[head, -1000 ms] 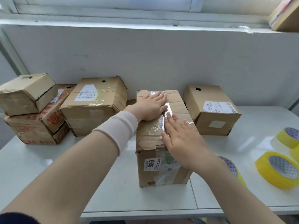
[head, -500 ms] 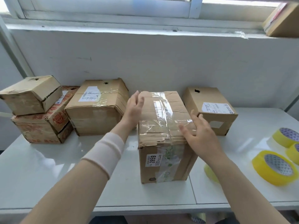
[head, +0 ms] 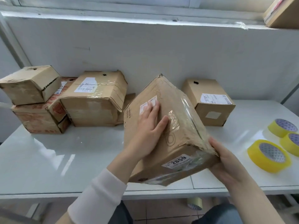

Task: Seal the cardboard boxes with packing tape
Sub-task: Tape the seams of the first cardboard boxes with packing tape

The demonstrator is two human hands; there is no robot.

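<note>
Your taped cardboard box (head: 174,126), creased and glossy with clear film, is tilted over the front edge of the white table (head: 56,159). Your left hand (head: 148,131) lies flat on its labelled face with the fingers straight. Your right hand (head: 226,162) grips the near corner, its fingers hidden beneath. Worn boxes (head: 95,101) crowd the wall behind, and yellow tape rolls (head: 268,156) lie to the right, one cut off by the frame.

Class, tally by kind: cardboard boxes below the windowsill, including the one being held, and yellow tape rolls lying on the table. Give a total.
Cardboard boxes: 5
Yellow tape rolls: 3
Total: 8
Cardboard piece wedged behind, unclear: not counted.
</note>
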